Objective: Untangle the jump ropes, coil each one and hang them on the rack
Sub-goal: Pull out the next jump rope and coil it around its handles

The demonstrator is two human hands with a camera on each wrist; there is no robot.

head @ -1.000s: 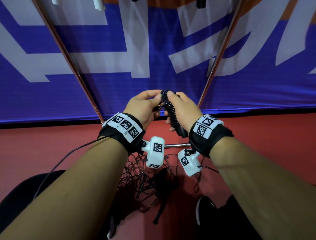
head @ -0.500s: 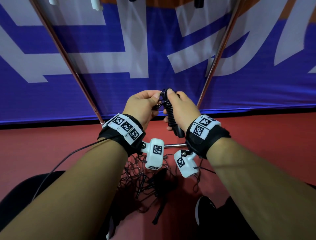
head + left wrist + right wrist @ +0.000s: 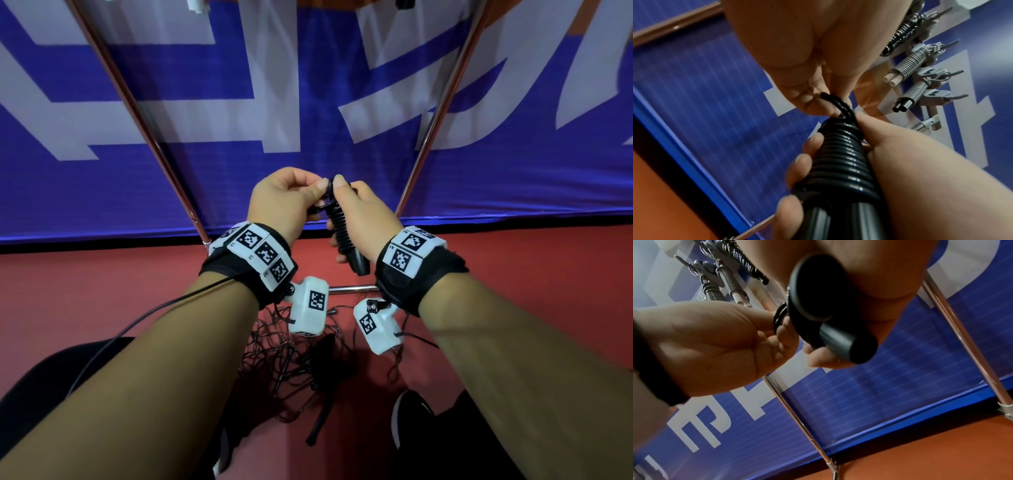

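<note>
The right hand [image 3: 363,219] is clamped round the black handles of a jump rope [image 3: 344,236] whose cord is wound in tight turns about them; the left hand [image 3: 284,202] pinches the loose cord end [image 3: 835,103] at the top of the winding. Against a second ago both hands have barely shifted, the left thumb closing nearer the right; the coil looks nearly finished, the end being tucked. A tangled heap of ropes [image 3: 294,370] lies on the red floor below; coiled ropes [image 3: 908,64] already hang on the rack [image 3: 931,73] above.
</note>
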